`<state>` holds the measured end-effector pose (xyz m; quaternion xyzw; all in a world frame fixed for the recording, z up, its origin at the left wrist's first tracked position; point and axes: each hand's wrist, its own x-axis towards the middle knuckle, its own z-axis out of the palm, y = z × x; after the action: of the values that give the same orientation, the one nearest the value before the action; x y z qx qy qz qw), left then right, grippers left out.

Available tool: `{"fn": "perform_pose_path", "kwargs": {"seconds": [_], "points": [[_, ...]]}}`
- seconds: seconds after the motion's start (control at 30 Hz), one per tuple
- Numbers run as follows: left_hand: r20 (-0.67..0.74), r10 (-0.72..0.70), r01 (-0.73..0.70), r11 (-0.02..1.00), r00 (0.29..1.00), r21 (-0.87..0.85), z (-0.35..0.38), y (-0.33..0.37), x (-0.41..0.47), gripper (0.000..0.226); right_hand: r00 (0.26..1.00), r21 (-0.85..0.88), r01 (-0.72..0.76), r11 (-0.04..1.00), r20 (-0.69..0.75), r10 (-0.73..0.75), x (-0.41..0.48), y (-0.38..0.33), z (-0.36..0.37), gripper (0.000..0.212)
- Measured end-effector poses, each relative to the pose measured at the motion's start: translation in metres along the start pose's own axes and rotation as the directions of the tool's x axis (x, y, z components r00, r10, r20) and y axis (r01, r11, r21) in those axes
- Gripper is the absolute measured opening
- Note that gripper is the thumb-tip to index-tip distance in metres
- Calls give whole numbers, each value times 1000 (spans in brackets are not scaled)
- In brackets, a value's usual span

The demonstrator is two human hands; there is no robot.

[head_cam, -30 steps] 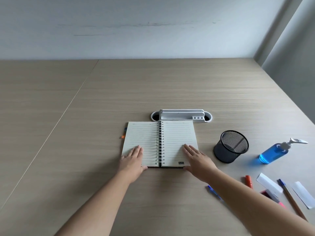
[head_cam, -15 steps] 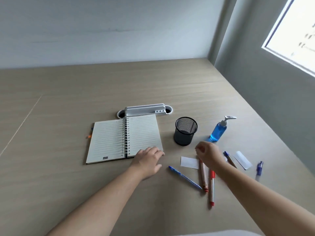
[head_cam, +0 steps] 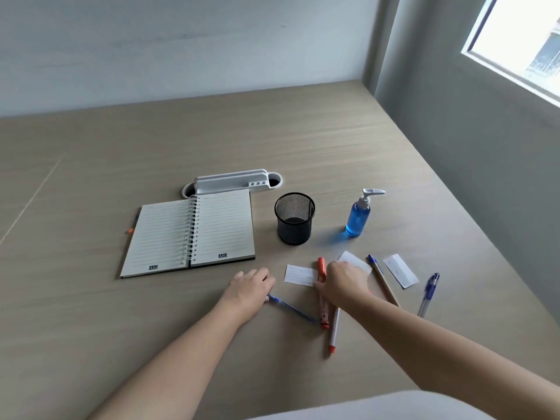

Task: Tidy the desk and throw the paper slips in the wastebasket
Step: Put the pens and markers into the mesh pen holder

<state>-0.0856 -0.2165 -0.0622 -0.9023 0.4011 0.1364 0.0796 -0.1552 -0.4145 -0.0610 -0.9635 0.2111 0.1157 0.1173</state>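
Right hand [head_cam: 342, 283] on pens [head_cam: 321, 295] — slip [head_cam: 300, 275] beside

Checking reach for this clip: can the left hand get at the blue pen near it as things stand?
Probably yes. The left hand is already at the near end of the blue pen, which lies flat on the desk with nothing over it.

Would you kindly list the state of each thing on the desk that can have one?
Spiral notebook: open, flat, blank lined pages.
Mesh pen cup: upright, looks empty.
Sanitizer pump bottle: upright, mostly full of blue liquid.
Left paper slip: flat, free.
Middle paper slip: partly under the right hand.
Right paper slip: flat, free.
Blue pen: lying, tip at the left hand.
Hands: grip unclear.
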Motion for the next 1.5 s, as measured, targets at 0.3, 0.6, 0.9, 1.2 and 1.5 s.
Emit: {"fn": "perform_pose_path", "kwargs": {"seconds": [0.3,0.6,0.9,1.2,1.5], "points": [[19,91,-75,910,996,-408,-43,-24,-1,9,980,303,-108,947,-126,151,2,1,-52,33],[-296,-267,-179,387,917,-904,-172,-65,40,9,894,511,191,838,-444,67,54,-39,-157,17],[-332,-369,-77,562,868,-824,-140,-39,94,10,938,141,179,974,-324,-126,88,-38,-104,25],[-227,-469,97,571,853,-815,-117,-40,104,47,948,147,201,969,-278,-154,86,-29,-94,30],[-345,-277,-32,738,897,-674,-85,49,39,12,923,372,76,925,-378,76,2,44,-71,13]]}}
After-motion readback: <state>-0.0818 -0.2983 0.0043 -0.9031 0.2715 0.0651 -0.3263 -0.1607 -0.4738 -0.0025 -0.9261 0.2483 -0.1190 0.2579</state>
